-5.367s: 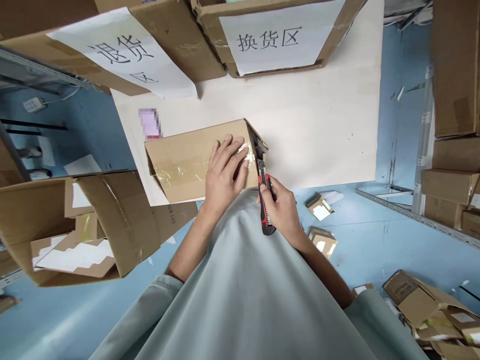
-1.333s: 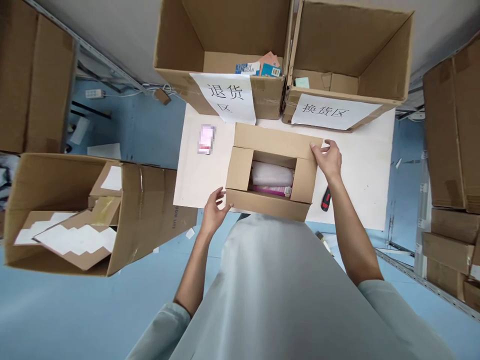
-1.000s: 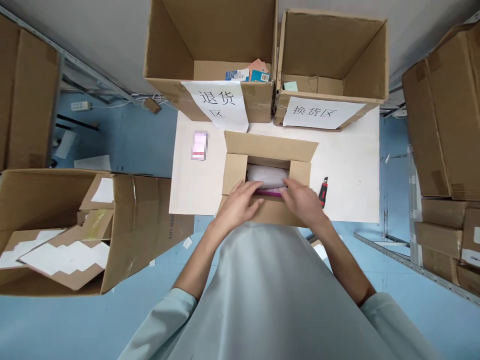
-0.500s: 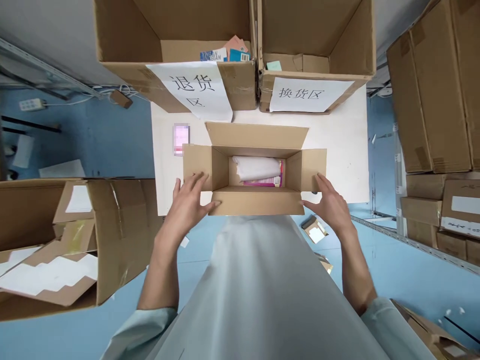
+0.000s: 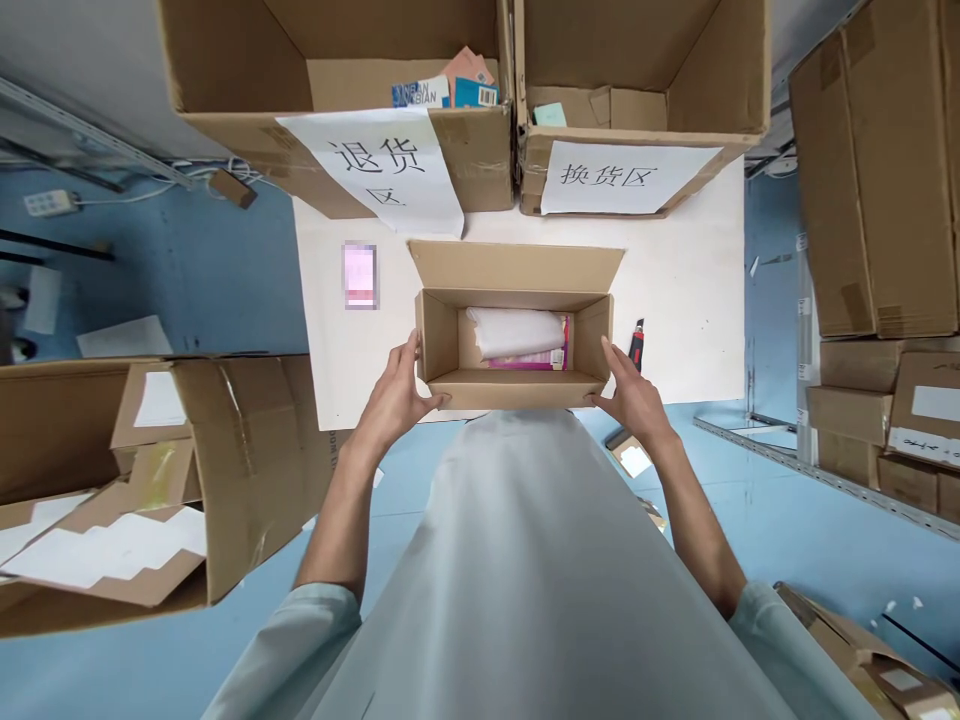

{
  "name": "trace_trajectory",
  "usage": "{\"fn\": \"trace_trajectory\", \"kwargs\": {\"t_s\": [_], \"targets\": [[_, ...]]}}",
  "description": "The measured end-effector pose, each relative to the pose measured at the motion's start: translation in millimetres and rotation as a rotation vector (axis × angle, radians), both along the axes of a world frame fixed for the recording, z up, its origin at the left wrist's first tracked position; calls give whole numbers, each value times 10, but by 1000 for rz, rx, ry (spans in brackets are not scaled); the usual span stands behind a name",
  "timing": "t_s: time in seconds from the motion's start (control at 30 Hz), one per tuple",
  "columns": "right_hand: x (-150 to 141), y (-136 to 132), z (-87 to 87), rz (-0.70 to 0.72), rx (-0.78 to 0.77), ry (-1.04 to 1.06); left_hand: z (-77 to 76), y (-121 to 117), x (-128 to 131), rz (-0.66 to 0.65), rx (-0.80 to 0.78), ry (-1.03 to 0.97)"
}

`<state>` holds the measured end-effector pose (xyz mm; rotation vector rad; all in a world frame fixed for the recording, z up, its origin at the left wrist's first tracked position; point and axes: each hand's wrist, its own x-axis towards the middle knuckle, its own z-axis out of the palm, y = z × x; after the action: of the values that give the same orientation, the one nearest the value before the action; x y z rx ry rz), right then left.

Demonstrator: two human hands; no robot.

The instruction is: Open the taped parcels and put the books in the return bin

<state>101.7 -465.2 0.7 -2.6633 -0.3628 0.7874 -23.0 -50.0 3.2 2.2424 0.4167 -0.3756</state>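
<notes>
a big carton (image 5: pixel 255 450) of smaller boxes (image 5: pixel 160 475) stands off to the left. next i see a blurred pink item (image 5: pixel 361 275) lying on the pale surface (image 5: pixel 690 270). then comes the left hand (image 5: pixel 395 395), fingers gripping the near left corner of an open box (image 5: pixel 517 393) at the surface's near edge; inside lie a white bundle (image 5: pixel 517 332) and a pink-purple packet (image 5: pixel 517 363). the right hand (image 5: pixel 636 403) has its fingers gripping the near right corner, just beside a red-and-black cutter (image 5: pixel 637 345).

Bright, soft shadows, edges stretched (noticeably)
</notes>
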Motion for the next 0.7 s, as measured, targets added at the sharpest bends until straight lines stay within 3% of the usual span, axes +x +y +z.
{"fn": "trace_trajectory", "kwargs": {"t_s": [0.13,0.23,0.33,0.5,0.6,0.7], "targets": [[-46,-7,-12,16,-52,12,271,-52,148,-35,71,-38],[-63,-11,-45,6,-54,9,330,-303,497,-175,128,-153],[-57,-16,-65,20,-50,-6,117,-733,990,-443,206,-198],[-21,-3,-38,53,-75,22,-468,-1400,1638,-905,495,92],[1,17,5,67,-81,37,-696,-1550,1779,-950,545,149],[8,25,33,70,-72,47,-807,-1510,1818,-963,543,160]]}}
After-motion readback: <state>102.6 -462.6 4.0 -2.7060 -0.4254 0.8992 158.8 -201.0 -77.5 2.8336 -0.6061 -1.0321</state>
